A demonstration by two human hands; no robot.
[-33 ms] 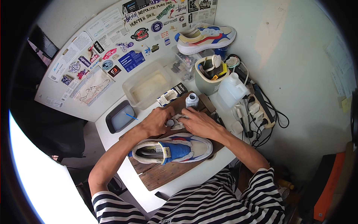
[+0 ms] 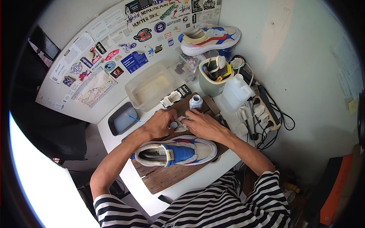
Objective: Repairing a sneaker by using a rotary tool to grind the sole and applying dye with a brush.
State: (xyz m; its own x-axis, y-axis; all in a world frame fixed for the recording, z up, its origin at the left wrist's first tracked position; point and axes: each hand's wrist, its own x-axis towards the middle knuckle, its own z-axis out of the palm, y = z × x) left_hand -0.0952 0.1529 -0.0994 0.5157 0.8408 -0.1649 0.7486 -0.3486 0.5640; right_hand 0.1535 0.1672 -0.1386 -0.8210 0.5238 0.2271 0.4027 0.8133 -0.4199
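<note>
My left hand [image 2: 160,123] is closed around a small round grey cap [image 2: 173,125], its fingers curled at the cap's edge. Beside it my right hand [image 2: 203,124] has its fingers bent down onto a crumpled whitish cloth [image 2: 183,122], pinching it. Just beyond the hands an uncapped light bottle [image 2: 195,103] stands upright. Nearer to me lies a cream sneaker [image 2: 205,149] with a blue tongue and red and blue panels, toe to the right. Under these is a brown wooden board [image 2: 167,180]. My palms and some fingertips are hidden.
Left of the board sits a grey tub [image 2: 121,131] of liquid with a thin blue stick. Behind are a clear plastic box [image 2: 150,100], a small carton [image 2: 175,97], a bin of tools [image 2: 211,89] and a white jug [image 2: 234,95]. A second sneaker [image 2: 211,40] rests above; cables and a power strip [image 2: 262,100] lie right.
</note>
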